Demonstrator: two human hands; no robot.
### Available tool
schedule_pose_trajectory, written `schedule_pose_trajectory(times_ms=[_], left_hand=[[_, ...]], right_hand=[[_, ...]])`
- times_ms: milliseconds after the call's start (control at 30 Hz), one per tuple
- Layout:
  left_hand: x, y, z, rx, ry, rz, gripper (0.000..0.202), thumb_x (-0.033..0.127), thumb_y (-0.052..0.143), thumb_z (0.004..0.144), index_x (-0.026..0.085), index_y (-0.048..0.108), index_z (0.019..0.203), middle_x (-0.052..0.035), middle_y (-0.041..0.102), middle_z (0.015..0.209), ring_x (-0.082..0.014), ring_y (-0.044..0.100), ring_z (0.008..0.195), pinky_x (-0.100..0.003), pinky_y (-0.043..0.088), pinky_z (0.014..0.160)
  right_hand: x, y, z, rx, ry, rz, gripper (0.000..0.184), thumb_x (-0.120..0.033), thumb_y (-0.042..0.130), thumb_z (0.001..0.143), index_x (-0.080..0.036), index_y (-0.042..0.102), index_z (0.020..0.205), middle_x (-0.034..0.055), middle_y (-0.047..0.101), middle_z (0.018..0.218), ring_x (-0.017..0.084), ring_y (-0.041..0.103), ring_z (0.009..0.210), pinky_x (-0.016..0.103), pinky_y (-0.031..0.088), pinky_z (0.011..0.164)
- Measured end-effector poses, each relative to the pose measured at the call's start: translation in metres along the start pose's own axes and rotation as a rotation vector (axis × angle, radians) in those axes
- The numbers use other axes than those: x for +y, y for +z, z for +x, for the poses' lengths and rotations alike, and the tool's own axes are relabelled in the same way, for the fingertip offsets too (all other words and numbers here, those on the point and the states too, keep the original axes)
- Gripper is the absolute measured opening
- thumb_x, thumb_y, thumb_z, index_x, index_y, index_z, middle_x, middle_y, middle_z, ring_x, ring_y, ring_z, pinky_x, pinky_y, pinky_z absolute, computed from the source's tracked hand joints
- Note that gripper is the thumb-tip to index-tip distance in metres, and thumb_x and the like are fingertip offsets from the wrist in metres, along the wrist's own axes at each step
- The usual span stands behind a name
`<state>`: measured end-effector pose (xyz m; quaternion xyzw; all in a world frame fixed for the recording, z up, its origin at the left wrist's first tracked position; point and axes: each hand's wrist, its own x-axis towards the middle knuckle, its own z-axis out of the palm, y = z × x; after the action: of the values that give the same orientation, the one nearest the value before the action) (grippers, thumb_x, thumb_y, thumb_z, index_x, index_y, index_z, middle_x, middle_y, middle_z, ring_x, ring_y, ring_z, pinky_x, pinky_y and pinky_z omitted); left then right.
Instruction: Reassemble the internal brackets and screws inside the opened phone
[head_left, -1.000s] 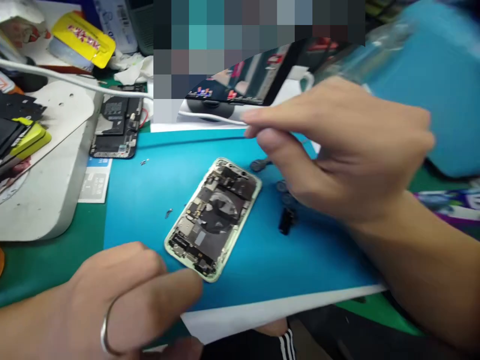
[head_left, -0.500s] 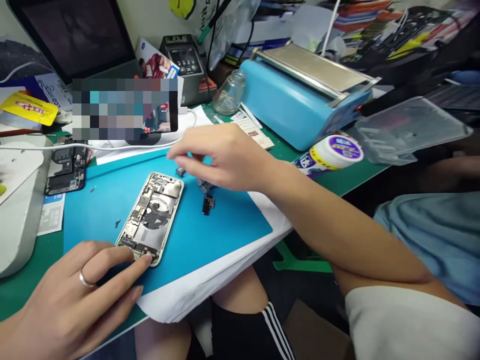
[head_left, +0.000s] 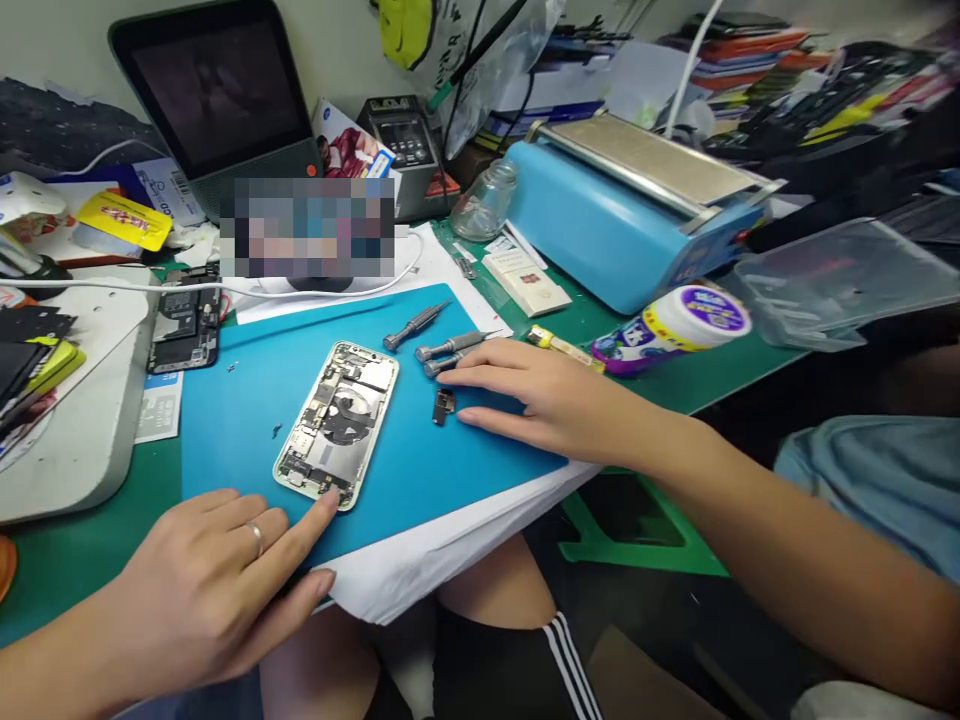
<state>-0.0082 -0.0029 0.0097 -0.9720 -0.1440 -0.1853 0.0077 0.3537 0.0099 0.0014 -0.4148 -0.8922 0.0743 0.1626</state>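
Note:
A phone housing [head_left: 352, 420] lies tilted on the blue mat [head_left: 240, 470], its inner boards and metal plate exposed. My left hand [head_left: 217, 570] rests its outstretched index fingertip on the phone's lower corner; the thumb is apart and the other fingers are bent. My right hand [head_left: 540, 400] reaches in from the right with fingers apart, holding nothing I can see. Its fingertips are at the end of a grey screwdriver [head_left: 454, 362]; whether they touch is unclear. A second screwdriver [head_left: 416, 325] lies farther back. Just left of the right thumb sits a small black part [head_left: 442, 406].
Tiny screws [head_left: 277, 430] lie left of the phone. Another opened phone [head_left: 184, 320] is beyond the mat's left edge. A blue machine [head_left: 600, 220], a glass jar [head_left: 486, 200] and a purple-white tub [head_left: 675, 325] stand at the back right. A white cable [head_left: 300, 294] crosses behind.
My right hand has moved right and down, uncovering the screwdrivers. My left index finger stays on the phone while the neighbouring fingers have drawn back. The camera view has shifted.

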Motion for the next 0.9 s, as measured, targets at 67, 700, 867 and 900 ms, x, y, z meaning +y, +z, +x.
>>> schedule_pose_trajectory(times_ms=[67, 700, 867, 900], left_hand=[[0.002, 0.0, 0.0, -0.017, -0.026, 0.005, 0.035, 0.023, 0.054, 0.102, 0.003, 0.061, 0.131, -0.0003, 0.065, 0.07, -0.016, 0.064, 0.057, -0.032, 0.048, 0.051], [0.001, 0.0, -0.002, -0.073, -0.254, 0.205, 0.056, 0.05, 0.045, 0.106, 0.002, 0.061, 0.131, -0.0022, 0.065, 0.066, -0.0238, 0.071, 0.061, -0.038, 0.054, 0.053], [0.002, -0.001, 0.0, -0.09, -0.255, 0.217, 0.057, 0.051, 0.044, 0.106, 0.002, 0.062, 0.128, -0.0042, 0.067, 0.068, -0.0247, 0.071, 0.061, -0.038, 0.052, 0.052], [0.002, -0.001, 0.0, -0.089, -0.251, 0.224, 0.057, 0.051, 0.044, 0.106, 0.001, 0.062, 0.129, -0.0042, 0.067, 0.068, -0.0249, 0.071, 0.061, -0.039, 0.052, 0.052]], right_hand=[[0.002, 0.002, 0.002, -0.025, 0.014, 0.018, 0.037, -0.034, 0.057, 0.102, -0.017, 0.065, 0.133, 0.015, 0.067, 0.125, 0.031, 0.061, 0.127, 0.05, 0.055, 0.106], [0.012, 0.007, -0.002, -0.059, 0.082, 0.118, 0.033, -0.042, 0.052, 0.104, -0.032, 0.065, 0.133, 0.0075, 0.068, 0.124, 0.029, 0.065, 0.123, 0.043, 0.056, 0.101], [0.009, 0.004, -0.003, 0.075, 0.042, -0.048, 0.028, -0.034, 0.052, 0.105, -0.027, 0.066, 0.128, 0.0061, 0.073, 0.122, 0.026, 0.07, 0.113, 0.041, 0.058, 0.095], [0.009, 0.002, -0.002, 0.107, 0.022, -0.091, 0.027, -0.031, 0.053, 0.105, -0.024, 0.066, 0.127, 0.0075, 0.073, 0.119, 0.026, 0.07, 0.109, 0.041, 0.058, 0.094]])
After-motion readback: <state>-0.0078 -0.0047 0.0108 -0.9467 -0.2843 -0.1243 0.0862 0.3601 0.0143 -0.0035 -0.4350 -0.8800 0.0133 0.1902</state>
